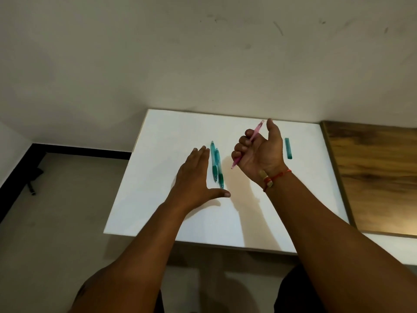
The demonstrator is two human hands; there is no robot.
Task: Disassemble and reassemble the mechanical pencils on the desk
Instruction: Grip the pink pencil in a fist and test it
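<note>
Pink pencil point(248, 143) in right hand point(259, 152)

Pink pencil point(249, 142) in right hand point(259, 152) (raised)

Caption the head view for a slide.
Right hand grips pink pencil; left hand reaches two teal pencils.

bench point(158, 177) carries all | two pencils point(216, 164) side by side at centre, touching | left hand point(194, 179) flat at their 9 o'clock | right hand point(259, 154) at their 3 o'clock, holding third pencil point(253, 137) above bench | loose barrel piece point(288, 148) at 3 o'clock of right hand | wooden panel point(374, 177) beyond bench edge at 3 o'clock
</note>
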